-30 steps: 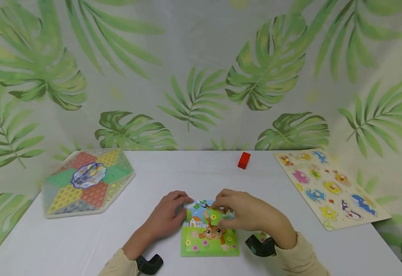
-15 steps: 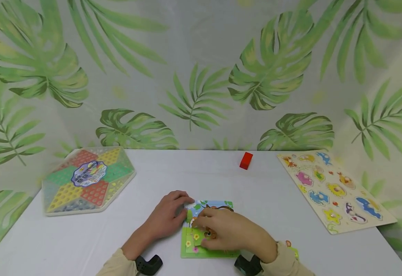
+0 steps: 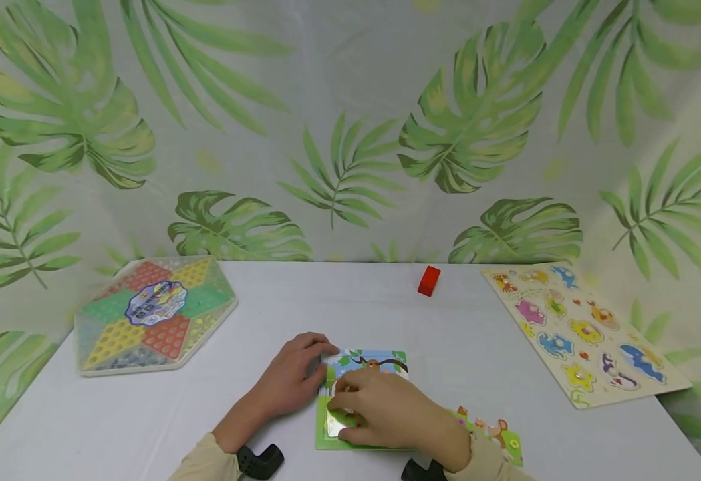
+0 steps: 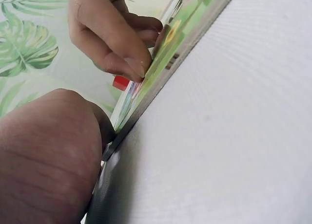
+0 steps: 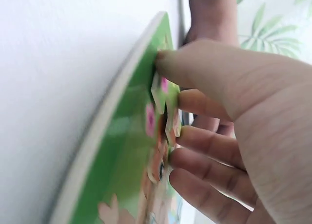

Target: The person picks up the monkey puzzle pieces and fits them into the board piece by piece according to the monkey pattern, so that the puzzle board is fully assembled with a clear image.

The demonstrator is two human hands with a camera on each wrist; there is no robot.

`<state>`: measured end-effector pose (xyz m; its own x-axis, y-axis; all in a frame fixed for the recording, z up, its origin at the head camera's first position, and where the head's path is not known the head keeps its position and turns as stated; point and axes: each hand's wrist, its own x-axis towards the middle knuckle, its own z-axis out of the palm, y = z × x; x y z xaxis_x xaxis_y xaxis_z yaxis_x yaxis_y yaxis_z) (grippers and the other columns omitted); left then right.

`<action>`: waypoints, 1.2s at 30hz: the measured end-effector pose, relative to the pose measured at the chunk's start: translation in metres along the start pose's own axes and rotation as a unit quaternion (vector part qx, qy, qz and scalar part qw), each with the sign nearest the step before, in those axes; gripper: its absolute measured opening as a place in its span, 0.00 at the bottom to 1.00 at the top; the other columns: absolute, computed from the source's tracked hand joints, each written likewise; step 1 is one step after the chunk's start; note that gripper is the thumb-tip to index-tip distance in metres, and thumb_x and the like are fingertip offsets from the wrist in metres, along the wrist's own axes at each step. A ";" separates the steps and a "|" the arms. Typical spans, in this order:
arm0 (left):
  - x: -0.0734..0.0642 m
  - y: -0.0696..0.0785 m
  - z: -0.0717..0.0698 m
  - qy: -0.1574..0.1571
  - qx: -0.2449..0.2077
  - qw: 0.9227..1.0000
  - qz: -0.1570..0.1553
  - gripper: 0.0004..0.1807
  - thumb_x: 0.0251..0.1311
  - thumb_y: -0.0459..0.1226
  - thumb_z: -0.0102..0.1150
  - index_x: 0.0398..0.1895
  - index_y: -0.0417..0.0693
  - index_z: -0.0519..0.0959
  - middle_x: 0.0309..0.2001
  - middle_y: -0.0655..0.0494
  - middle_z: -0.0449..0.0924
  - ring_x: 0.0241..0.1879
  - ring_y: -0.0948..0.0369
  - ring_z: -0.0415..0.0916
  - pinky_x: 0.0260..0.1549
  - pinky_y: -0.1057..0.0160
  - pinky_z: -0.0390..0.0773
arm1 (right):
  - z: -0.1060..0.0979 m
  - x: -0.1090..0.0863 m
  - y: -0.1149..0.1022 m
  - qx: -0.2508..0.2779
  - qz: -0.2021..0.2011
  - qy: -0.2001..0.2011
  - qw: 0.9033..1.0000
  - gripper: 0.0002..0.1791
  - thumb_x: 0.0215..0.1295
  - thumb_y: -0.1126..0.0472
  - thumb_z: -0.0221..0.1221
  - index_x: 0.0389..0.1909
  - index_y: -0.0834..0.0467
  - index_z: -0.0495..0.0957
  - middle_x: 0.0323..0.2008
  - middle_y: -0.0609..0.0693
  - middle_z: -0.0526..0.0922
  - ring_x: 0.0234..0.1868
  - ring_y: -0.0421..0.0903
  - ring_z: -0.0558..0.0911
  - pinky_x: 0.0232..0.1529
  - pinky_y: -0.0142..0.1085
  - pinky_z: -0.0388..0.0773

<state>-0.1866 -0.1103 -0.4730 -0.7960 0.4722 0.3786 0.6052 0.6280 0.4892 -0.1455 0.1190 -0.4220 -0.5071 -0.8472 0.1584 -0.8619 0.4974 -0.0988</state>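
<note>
A square jigsaw puzzle board [image 3: 321,421] with a cartoon monkey picture lies on the white table, its middle covered by a hand. My left hand [image 3: 290,377] holds the board's upper left side, thumb at the edge and index finger at the corner. Over the lower left part of the board, my right hand [image 3: 383,407] pinches a green puzzle piece [image 3: 338,422]. In the right wrist view the piece [image 5: 160,95], with a pink flower, sits raised and tilted between thumb and index finger. Whether it is seated in the picture cannot be told.
Loose puzzle pieces [image 3: 511,443] lie right of the board, partly behind the right forearm. A red block [image 3: 429,280] stands at the back. A star-patterned Chinese checkers board [image 3: 166,334] is at the left, an animal peg puzzle [image 3: 573,334] at the right.
My right hand has carried the green piece from the board's upper middle down to its lower left. More loose pieces show beside the forearm. The left hand stays on the board.
</note>
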 end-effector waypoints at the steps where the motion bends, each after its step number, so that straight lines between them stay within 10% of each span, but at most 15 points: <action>1: 0.000 0.000 0.000 0.001 0.001 1.000 0.000 0.14 0.66 0.32 0.60 0.54 0.49 0.84 0.56 0.53 0.80 0.61 0.53 0.76 0.62 0.46 0.75 | 0.001 0.000 -0.001 -0.004 -0.001 0.001 1.000 0.15 0.64 0.44 0.68 0.49 0.43 0.87 0.49 0.40 0.81 0.46 0.34 0.81 0.43 0.26 0.79; 36: 0.001 0.001 0.000 0.003 0.006 1.000 0.004 0.15 0.65 0.32 0.61 0.53 0.49 0.85 0.55 0.53 0.80 0.60 0.54 0.76 0.62 0.47 0.75 | 0.005 -0.001 -0.010 0.001 0.012 0.005 1.000 0.14 0.67 0.47 0.66 0.51 0.39 0.88 0.48 0.36 0.80 0.47 0.32 0.78 0.36 0.22 0.75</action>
<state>-0.1866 -0.1090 -0.4717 -0.7911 0.4738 0.3869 0.6114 0.6321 0.4761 -0.1359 0.1137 -0.4262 -0.5270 -0.8334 0.1665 -0.8498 0.5164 -0.1051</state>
